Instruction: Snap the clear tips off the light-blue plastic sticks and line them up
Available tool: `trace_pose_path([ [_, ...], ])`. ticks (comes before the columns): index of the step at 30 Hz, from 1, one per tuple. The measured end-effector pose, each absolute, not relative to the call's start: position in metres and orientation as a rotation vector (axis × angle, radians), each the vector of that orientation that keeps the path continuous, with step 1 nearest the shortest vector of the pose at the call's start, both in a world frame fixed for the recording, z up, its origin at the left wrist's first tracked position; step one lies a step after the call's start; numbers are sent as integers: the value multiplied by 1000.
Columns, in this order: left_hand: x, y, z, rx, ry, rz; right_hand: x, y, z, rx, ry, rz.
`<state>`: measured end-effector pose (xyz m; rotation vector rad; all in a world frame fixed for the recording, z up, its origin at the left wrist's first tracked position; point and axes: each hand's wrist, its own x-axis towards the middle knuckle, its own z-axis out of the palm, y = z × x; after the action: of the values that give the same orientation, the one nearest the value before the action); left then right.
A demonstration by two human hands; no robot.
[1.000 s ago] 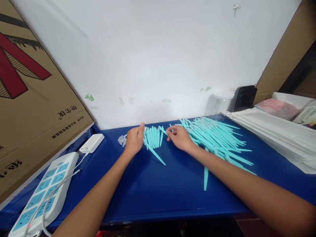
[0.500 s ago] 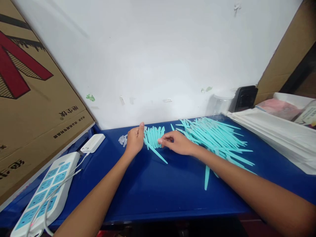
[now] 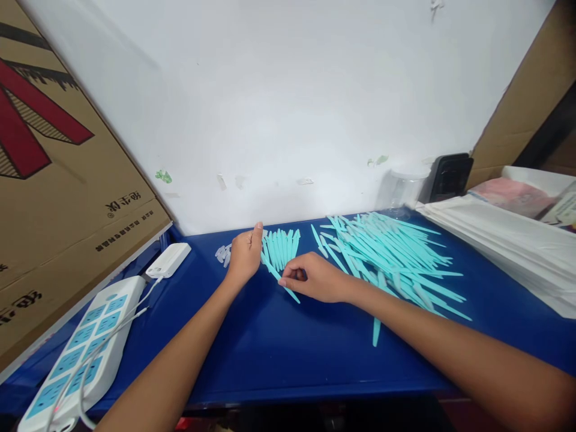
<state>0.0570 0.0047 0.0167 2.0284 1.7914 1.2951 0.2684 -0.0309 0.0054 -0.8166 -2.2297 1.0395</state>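
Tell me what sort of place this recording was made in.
Probably a makeshift indoor work corner, perhaps in a small workshop: a blue table against a white wall, a heap of turquoise sticks on it, and printed cardboard standing at the left.

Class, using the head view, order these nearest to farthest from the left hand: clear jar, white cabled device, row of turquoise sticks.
1. Row of turquoise sticks, immediately right of the left hand.
2. White cabled device, to the hand's left.
3. Clear jar, far right, by the wall.
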Motion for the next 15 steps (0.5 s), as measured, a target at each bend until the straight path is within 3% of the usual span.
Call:
trace_pose_path([
  [10,52,8,16,2087,1861,1267,274,-27,15,-787,-2120,1143],
  [15,21,21,26,1903,2122,1379,281,-24,16,-812,-2119,1216],
])
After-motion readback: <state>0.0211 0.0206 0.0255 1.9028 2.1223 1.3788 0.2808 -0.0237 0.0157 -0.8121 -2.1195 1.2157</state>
